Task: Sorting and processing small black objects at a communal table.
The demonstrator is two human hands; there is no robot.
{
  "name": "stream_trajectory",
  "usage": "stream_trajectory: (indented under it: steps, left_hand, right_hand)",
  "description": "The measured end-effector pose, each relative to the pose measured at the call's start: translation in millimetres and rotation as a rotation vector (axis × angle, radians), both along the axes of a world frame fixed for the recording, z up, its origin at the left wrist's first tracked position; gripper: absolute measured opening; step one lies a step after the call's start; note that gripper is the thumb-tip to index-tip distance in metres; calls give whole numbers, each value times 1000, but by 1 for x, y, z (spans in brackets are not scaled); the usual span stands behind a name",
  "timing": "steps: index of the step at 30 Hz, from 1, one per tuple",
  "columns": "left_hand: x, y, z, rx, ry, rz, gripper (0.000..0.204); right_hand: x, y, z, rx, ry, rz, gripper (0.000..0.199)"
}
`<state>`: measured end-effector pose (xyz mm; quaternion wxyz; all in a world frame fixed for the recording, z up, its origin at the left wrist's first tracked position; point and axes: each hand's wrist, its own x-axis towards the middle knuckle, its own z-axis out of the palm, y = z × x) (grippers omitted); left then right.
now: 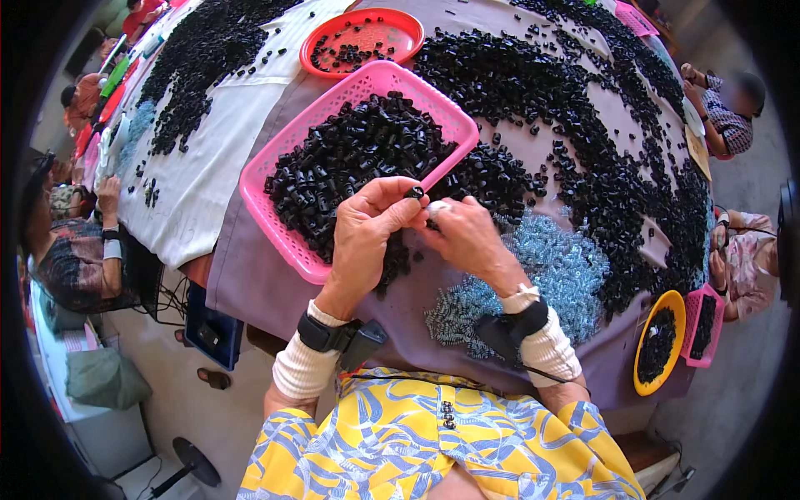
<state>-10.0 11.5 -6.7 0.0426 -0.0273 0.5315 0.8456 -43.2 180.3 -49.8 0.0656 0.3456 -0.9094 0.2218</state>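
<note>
Between the thumb and fingers of my left hand [371, 229] is a small black cylindrical plastic part [414, 192], its round end showing. My right hand [468, 237] is closed right beside it, with something pale, perhaps a finger wrap, at its fingertips; what it grips is hidden. Both hands are over the near edge of a pink perforated basket [304, 268] heaped with black plastic parts [358, 146]. To the right, near my right wrist, lies a pile of small clear bluish coil-like pieces [554, 262], apparently springs.
Loose black parts [533, 83] spread across the cloth-covered table [250, 242]. A red tray [404, 33] stands behind the basket, a yellow tray [642, 367] at the right edge. Other people sit at the left [75, 250] and right [737, 108]. A blue bin [208, 333] is below left.
</note>
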Motion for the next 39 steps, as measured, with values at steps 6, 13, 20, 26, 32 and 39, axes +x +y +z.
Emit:
stream_trajectory:
  steps: [6,13,20,26,32,39]
  left_hand:
    - [1,21,-1,44,-39,-44,19]
    - [-4,41,-1,163,-83,-151,23]
    - [-3,46,-6,229,-109,-161,24]
    - [-5,43,-7,319,-137,-179,24]
    - [-3,40,-4,335,-135,-178,23]
    - [0,40,-5,168,-38,-123,23]
  right_hand:
    - [11,31,44,-446,-173,-117,26]
    - [13,42,58,-485,42,-94,27]
    - [15,48,55,-514,19,-91,24]
    - [21,52,56,-630,-43,-152,22]
    - [20,47,58,-602,-42,-137,16]
    - [17,41,66,-417,14,-73,9]
